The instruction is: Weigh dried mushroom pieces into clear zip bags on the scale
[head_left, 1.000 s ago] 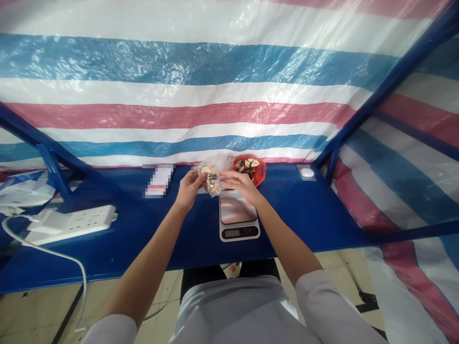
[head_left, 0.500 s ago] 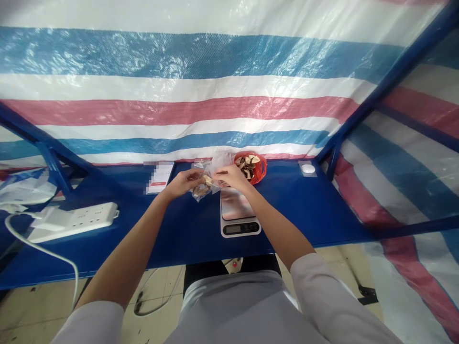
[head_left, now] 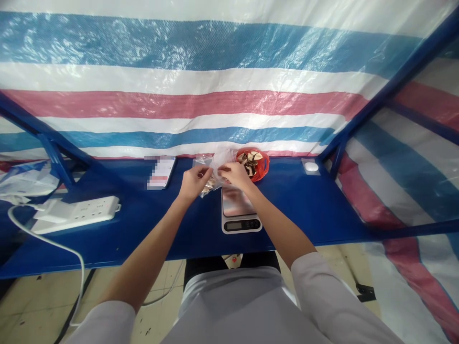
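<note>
While a clear bag of pale slices (head_left: 208,188) lay near the middle of the far edge of the surface (head_left: 304,215), the left hand (head_left: 194,181) was curled over it with thumb and fingers slightly apart; whether they gripped it could not be told. The right hand (head_left: 234,173) had its bent fingers nearly together at a whitish bag (head_left: 224,157), their hold likewise unclear. A red basket (head_left: 264,168) of slices stood just right of this bag, and a scale (head_left: 242,225) toward the near edge.

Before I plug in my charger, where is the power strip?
In the head view, the power strip lies at the left on the blue table, nearer the person than the blue brace, a white cable at its left end.
</note>
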`<state>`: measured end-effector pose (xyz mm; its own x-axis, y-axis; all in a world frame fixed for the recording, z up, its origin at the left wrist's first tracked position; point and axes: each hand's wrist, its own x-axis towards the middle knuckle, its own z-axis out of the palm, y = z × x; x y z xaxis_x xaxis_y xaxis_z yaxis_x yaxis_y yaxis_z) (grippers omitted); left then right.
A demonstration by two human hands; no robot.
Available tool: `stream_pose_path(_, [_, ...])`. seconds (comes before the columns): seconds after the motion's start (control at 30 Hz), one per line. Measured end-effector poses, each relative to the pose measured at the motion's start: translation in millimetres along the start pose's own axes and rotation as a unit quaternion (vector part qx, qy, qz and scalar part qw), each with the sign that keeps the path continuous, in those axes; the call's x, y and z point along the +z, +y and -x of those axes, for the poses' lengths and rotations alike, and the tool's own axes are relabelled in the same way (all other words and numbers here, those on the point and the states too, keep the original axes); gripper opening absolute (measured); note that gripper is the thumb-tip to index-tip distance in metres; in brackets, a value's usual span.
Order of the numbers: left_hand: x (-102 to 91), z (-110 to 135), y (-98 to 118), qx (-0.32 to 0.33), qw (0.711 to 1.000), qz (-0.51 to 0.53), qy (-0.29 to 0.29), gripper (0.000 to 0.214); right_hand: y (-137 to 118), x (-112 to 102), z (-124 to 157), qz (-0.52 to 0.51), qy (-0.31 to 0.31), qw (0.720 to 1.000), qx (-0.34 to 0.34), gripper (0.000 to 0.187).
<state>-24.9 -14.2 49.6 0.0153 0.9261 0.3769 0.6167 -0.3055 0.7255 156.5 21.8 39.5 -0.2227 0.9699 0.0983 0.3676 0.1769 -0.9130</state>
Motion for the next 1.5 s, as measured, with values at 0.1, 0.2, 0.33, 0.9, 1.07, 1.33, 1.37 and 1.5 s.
stream_pose_path(0.1, [9.1,-9.0,2.3,-0.053,0.998,0.018,-0.022,0.033,-5.1,-4.9,3.7,0.063,0.013,0.997,-0.041,0.011])
stream_pose_path(0.2, [18.3,-18.0,-2.3,-0.121,0.986,0.1,-0.054,0.037,-6.8,-6.0,8.3,0.099,0.017,0.993,-0.066,0.015])
stream_pose_path(0.33, [24.3,-23.6,-3.3,-0.181,0.964,0.183,-0.059,0.04,-4.3,-2.2,12.1,0.154,0.016,0.983,-0.095,0.019])
stream_pose_path(0.9, [22.3,-20.6,-6.2,-0.22,0.93,0.283,-0.077,0.019,-14.2,-7.6,15.1,0.155,0.001,0.986,-0.057,0.029])
stream_pose_path(1.07, [21.7,-16.9,-7.0,-0.229,0.919,0.308,-0.087,0.019,-22.1,-14.7,12.7,0.136,-0.064,0.988,-0.034,0.033])
stream_pose_path(1.33, [20.2,-16.6,-6.1,-0.252,0.897,0.347,-0.108,0.03,-11.2,-12.7,9.6,-0.011,-0.077,0.996,0.035,0.024])
stream_pose_path(1.37, [19.5,-16.3,-6.1,-0.253,0.897,0.347,-0.107,0.03,-10.1,-12.8,9.9,0.002,-0.064,0.997,0.034,0.023])
stream_pose_path(1.5, [15.3,-15.3,-6.9,-0.242,0.907,0.33,-0.097,0.026,-7.7,-15.9,12.1,0.026,-0.036,0.999,0.031,0.021])
